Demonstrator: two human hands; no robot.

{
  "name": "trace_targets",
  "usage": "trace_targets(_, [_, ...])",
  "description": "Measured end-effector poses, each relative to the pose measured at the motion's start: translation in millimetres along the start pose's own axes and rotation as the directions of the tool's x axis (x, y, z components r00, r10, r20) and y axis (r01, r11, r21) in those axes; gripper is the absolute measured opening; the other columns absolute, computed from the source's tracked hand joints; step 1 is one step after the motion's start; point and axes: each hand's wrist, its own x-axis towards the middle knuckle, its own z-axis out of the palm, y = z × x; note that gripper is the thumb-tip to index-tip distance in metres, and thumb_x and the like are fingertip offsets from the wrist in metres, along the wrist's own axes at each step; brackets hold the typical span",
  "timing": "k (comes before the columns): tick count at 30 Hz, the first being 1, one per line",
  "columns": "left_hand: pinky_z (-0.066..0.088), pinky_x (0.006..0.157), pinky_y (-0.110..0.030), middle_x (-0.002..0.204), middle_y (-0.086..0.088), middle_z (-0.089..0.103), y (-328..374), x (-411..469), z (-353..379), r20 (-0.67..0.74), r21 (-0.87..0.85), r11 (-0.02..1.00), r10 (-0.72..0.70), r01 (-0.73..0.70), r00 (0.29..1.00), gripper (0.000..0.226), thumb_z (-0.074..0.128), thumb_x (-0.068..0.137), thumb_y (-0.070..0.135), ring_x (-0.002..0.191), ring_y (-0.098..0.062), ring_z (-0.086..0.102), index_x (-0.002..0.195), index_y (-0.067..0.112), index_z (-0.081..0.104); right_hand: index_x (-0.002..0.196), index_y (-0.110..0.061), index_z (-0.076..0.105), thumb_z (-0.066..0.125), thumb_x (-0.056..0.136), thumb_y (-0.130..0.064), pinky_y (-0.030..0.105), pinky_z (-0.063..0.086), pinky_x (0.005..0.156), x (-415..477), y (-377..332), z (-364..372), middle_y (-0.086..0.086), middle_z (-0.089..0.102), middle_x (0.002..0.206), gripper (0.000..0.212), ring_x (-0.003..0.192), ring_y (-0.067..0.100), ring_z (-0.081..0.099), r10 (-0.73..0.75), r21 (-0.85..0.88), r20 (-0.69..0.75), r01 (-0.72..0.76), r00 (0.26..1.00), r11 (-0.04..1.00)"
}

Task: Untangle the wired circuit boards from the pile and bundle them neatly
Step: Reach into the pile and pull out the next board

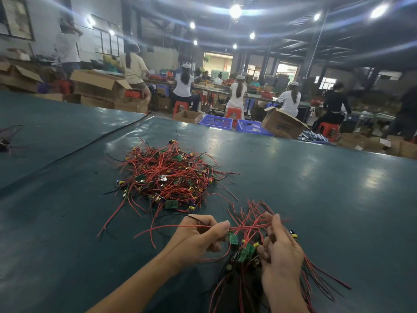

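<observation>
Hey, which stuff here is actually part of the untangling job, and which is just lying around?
Part of the job: the pile of wired boards; the bundle held between left hand and right hand.

Just lying about: black cable across the green table; small dark tangle at far left; blue crates and cardboard box behind.

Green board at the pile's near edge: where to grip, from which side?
Pinch the green board by its side edges, coming from the near side. It sits exposed at the front rim of the pile, most of the tangle behind it, so a pull towards the person should snag least. The left hand pinches a red wire and the right hand holds the bundle; one must free up.
</observation>
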Motion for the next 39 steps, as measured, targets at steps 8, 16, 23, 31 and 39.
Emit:
trace_targets(8, [0.043,0.057,-0.027,0.058,-0.001,0.064,-1.5,-1.4,2.2,-0.021,0.056,0.998,-0.017,0.019,1.000,0.028,0.066,0.080,0.042,0.055,-0.014,0.057,0.063,0.019,0.066,0.072,-0.017,0.080,0.068,0.075,-0.034,0.022,0.054,0.058,-25.9,23.5,21.1,0.008,0.075,0.071,0.021,0.065,0.015,0.069,0.020,-0.276,0.371,0.089,0.928,0.957])
trace_targets(16, [0.046,0.058,-0.023,0.056,-0.004,0.059,0.4,1.2,-3.1,0.013,0.028,0.999,-0.026,0.026,1.000,0.033,0.069,0.084,0.033,0.053,-0.013,0.055,0.053,0.022,0.063,0.076,-0.014,0.079,0.065,0.090,-0.024,0.016,0.024,0.031,-7.7,5.8,5.6,-0.007,0.042,0.050,0.023,0.035,0.003,0.027,0.020,-0.089,0.064,-0.014,0.998,0.996])
trace_targets(23, [0.046,0.054,-0.022,0.064,0.000,0.066,-3.0,2.1,-5.3,-0.035,-0.023,0.995,-0.097,0.096,0.995,0.031,0.073,0.080,0.046,0.057,-0.011,0.059,0.070,0.016,0.068,0.082,-0.010,0.078,0.060,0.092,-0.030,0.015,0.021,0.034,-10.8,1.9,8.7,-0.005,0.044,0.054,0.029,0.036,0.002,0.026,-0.046,-0.007,0.120,0.048,0.992,0.999])
trace_targets(31, [0.044,0.051,-0.023,0.077,-0.006,0.065,1.6,2.2,-2.9,0.087,-0.356,0.900,-0.239,0.254,0.967,0.045,0.051,0.084,0.048,0.061,-0.014,0.058,0.091,0.003,0.052,0.097,-0.007,0.075,0.039,0.080,-0.067,0.017,0.027,0.038,-13.1,6.5,8.1,-0.004,0.051,0.057,0.072,0.040,0.007,0.035,0.007,-0.048,0.275,0.006,0.961,0.999])
trace_targets(39, [0.047,0.062,-0.023,0.070,-0.002,0.062,6.1,-2.8,2.2,0.401,-0.305,0.863,-0.267,0.403,0.876,0.042,0.059,0.074,0.059,0.064,-0.013,0.057,0.080,0.019,0.071,0.051,-0.012,0.068,0.059,0.082,-0.051,0.023,0.047,0.044,-30.0,15.4,18.3,0.006,0.055,0.046,0.050,0.039,0.016,0.050,0.124,-0.288,0.559,0.051,0.820,0.956])
